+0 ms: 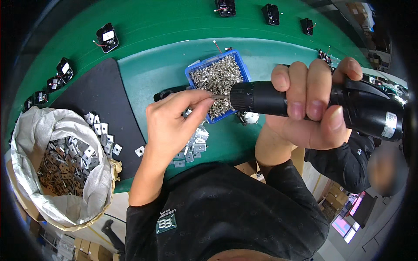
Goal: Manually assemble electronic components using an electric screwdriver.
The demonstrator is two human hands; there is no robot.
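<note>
We locate the electric screwdriver (261, 96) above the bench (146, 65), lying nearly level in the view, its nose over the blue tray (244, 66) of screws (215, 74). Our right hand (310, 102) is closed around the black barrel, fingers over the top and thumb on the near side. On our left hand (172, 116), thumb and forefinger are drawn together in a pinch on the slim metal shaft (221, 97) at the nose.

We judge the screwdriver rigid and moderately heavy, with its bulk toward the rear; we take hold at mid-barrel to balance it. The ribbed collar should give good grip. The shaft is stiff, narrow and probably slick; we hold it with the fingertips only.

We cannot tell whether the shaft carries a screw, because the fingertips cover its end. The other left fingers are largely hidden behind the hand. The left hand and forearm hide part of the metal plates (200, 146), and the screwdriver covers the tray's right edge in part.
</note>
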